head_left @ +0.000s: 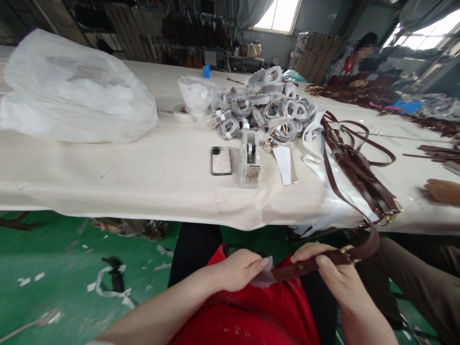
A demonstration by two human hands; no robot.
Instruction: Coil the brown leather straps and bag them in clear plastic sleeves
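My right hand is closed around a brown leather strap above my lap, close to its gold-coloured buckle. From there the strap curves up toward the table edge. My left hand pinches a small piece of translucent plastic beside the strap's free end. Whether the plastic touches the strap's end I cannot tell. On the table to the right lies a bundle of brown straps with metal fittings at the edge. A tape dispenser stands near the middle.
Behind the dispenser is a pile of coiled, plastic-wrapped straps. A large translucent bag sits on the left of the cream-covered table. White paper tags lie beside the dispenser. Another person is at the far right.
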